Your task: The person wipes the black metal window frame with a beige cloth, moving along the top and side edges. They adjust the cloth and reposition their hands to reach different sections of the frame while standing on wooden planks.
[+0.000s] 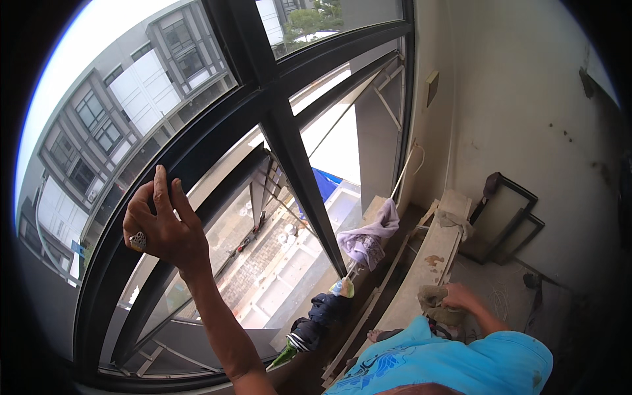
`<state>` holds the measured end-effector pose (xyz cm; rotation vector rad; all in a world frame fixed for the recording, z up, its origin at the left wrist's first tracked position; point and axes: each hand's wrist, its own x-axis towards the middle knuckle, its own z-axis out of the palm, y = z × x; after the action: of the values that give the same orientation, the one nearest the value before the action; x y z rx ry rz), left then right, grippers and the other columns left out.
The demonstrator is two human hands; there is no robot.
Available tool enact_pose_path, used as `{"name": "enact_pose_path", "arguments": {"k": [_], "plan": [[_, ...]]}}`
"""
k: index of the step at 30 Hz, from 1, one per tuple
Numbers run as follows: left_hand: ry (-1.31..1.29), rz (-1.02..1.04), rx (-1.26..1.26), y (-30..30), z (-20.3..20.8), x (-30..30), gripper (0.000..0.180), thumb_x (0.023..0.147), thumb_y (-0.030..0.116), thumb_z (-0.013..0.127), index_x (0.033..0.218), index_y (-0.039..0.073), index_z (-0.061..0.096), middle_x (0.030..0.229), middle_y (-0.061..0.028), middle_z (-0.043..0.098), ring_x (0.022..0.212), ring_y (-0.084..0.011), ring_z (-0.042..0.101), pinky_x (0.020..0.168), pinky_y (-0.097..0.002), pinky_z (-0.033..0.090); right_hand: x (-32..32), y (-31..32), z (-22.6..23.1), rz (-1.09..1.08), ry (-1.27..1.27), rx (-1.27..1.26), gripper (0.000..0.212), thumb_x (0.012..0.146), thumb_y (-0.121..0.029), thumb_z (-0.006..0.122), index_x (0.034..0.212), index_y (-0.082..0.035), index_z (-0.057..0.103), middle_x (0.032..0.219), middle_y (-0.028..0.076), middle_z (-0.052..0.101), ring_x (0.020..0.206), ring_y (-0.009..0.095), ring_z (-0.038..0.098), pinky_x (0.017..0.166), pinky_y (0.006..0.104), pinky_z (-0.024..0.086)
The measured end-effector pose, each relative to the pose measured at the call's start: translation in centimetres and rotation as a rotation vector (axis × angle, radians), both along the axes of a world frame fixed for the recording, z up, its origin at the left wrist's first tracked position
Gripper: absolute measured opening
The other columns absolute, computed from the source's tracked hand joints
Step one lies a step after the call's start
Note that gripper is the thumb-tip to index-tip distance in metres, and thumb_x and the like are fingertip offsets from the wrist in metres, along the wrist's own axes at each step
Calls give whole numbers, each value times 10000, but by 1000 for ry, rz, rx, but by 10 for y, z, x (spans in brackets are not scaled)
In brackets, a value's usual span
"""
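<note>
My left hand (164,220), with a patterned ring on one finger, is raised to the dark window frame (197,141). Its index finger and thumb lie against the crossbar, while the other fingers curl at the frame's edge. Below that bar, a hinged window sash (217,191) is tilted outward. Low on the right, my right hand (464,297) is closed on a grey-brown rag (433,299) beside the wooden plank. Part of its fingers is hidden in the cloth.
A long wooden plank (421,263) runs below the window, with another cloth (454,222) at its far end. A lilac cloth (368,240) and dark clothing (322,313) hang along a pole by the sill. Framed panes (507,204) lean against the right wall.
</note>
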<state>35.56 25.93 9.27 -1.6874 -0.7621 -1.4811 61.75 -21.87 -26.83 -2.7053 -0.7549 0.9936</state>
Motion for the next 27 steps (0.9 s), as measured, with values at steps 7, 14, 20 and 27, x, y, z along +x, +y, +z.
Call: {"name": "enact_pose_path", "arguments": {"k": [7,14,20,27], "plan": [[-22,38,29,5,2,4,180,937,266,713,1075,157,754,982,0,610,938,-195,566,834,-374,452,-7,-1,5,-98,52,100,574,615,-290,774,1168,-139,734,1070,202,726,997,366,691,879,441,549],[-42,31,13,8,-2,8,183,954,282,696,1077,159,752,999,-4,621,956,-207,577,841,-386,469,-15,-30,-39,-179,67,101,616,605,-259,794,1197,-102,725,1058,214,728,995,361,700,885,425,551],[-29,50,25,14,0,3,179,947,270,715,1068,146,761,1001,-10,614,993,-192,553,796,-367,479,-30,-28,-29,-189,147,6,608,659,-228,760,1248,-92,700,1100,240,714,1027,377,689,906,436,548],[-76,7,-2,9,-2,7,184,929,277,723,1051,142,758,975,3,608,1004,-193,532,911,-401,386,-40,-37,-33,-299,125,177,539,689,-219,733,1199,-47,705,1072,226,723,994,384,694,885,436,546]]}}
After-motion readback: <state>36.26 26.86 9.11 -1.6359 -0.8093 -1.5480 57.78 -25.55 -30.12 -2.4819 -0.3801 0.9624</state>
